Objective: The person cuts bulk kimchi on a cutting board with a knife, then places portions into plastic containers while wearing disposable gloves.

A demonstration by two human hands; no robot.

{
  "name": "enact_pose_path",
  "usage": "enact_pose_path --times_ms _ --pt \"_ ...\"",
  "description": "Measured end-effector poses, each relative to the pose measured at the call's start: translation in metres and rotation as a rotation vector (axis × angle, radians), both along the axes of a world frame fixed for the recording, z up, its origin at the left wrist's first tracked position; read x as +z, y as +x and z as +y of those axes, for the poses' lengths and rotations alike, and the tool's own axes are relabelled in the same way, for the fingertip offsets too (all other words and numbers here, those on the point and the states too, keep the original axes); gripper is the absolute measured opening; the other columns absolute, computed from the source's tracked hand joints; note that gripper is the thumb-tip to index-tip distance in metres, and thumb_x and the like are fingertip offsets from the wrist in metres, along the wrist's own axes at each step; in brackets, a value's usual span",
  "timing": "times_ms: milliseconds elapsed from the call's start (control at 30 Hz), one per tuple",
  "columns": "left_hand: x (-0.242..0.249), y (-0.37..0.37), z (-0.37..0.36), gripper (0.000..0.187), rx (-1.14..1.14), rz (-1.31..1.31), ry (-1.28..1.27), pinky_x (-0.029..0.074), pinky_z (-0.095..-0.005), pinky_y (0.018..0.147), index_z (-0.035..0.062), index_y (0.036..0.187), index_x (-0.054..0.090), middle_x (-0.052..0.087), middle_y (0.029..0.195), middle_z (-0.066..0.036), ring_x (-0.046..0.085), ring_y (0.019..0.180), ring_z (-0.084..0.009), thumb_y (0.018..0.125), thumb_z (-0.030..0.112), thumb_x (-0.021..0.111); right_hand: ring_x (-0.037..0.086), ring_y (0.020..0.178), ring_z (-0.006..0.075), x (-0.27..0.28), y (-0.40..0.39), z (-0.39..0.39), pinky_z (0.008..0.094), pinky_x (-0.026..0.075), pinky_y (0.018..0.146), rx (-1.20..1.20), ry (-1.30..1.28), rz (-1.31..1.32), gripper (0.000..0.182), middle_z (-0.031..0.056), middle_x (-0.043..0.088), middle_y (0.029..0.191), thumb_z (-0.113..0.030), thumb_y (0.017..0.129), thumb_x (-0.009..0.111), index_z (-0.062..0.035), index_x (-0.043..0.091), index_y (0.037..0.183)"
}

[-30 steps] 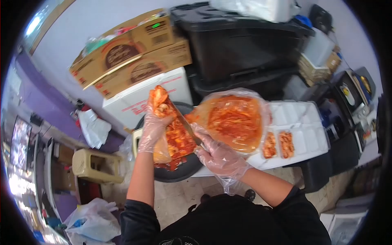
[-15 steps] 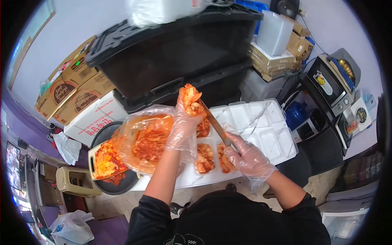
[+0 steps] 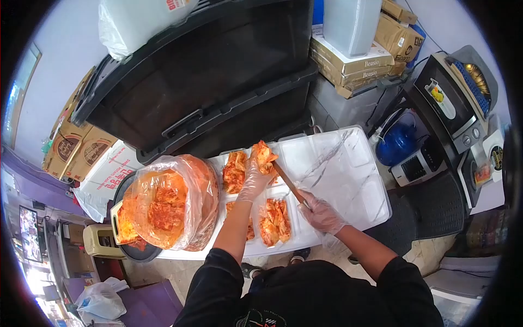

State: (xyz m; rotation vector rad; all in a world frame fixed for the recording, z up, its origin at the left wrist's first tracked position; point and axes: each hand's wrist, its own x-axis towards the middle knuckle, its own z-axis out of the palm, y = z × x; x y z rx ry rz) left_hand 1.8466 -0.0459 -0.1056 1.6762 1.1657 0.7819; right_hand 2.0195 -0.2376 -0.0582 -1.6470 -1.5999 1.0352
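Note:
My left hand (image 3: pixel 255 184), in a clear plastic glove, is closed on a clump of red kimchi (image 3: pixel 263 155) above the white trays. In my right hand (image 3: pixel 322 213), also gloved, is a knife (image 3: pixel 289 182) whose blade slants up to the kimchi and touches or nearly touches it. Below the hands, kimchi portions (image 3: pixel 275 222) fill several compartments of the trays, one partly hidden by my left forearm. Further right lie bare white trays (image 3: pixel 348 191). Left of my arm sits a large clear bag (image 3: pixel 204 191) full of kimchi.
At the far left, a cutting board (image 3: pixel 115 219) with kimchi rests on a round black tray (image 3: pixel 143 253), partly behind the bag. Large black storage bins (image 3: pixel 218 65) stand behind the table. Cardboard boxes (image 3: pixel 81 144) are at left; a microwave (image 3: pixel 447 103) is at right.
The view has shifted, so the bag and filled portions sit further left. My hands, still holding the kimchi and knife, appear lower in the view and over trays further right.

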Motion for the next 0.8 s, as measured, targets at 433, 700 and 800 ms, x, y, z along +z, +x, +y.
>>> enact_pose_path --times_ms 433,700,800 --pt "0.021 0.01 0.005 0.098 -0.062 0.659 -0.068 0.052 -0.0398 0.092 0.0033 0.151 0.023 0.063 0.115 -0.028 0.064 0.107 -0.0381 0.075 0.032 0.078 0.06 0.108 0.0453 0.006 0.008 0.014 0.0478 0.046 0.095 0.022 -0.169 -0.079 0.051 0.0286 0.061 0.119 -0.026 0.097 0.05 -0.0098 0.039 0.144" --pt "0.058 -0.014 0.017 0.046 -0.107 0.585 0.128 0.051 -0.0388 0.091 0.0021 0.123 0.064 0.066 0.114 -0.024 0.065 0.105 -0.0357 0.085 0.025 0.074 0.061 0.106 0.0443 0.014 0.012 0.027 0.0482 0.047 0.093 0.043 -0.223 -0.14 0.051 0.03 0.064 0.111 -0.026 0.097 0.049 -0.0102 0.04 0.145" --pt "0.044 -0.013 0.028 0.034 -0.148 0.277 -0.073 0.052 -0.0402 0.089 0.0003 0.117 0.067 0.067 0.109 -0.023 0.066 0.099 -0.0371 0.087 0.016 0.068 0.061 0.106 0.0435 0.027 0.01 0.029 0.0473 0.047 0.094 0.04 -0.244 -0.188 0.051 0.0297 0.064 0.11 -0.026 0.096 0.048 -0.0102 0.041 0.145"
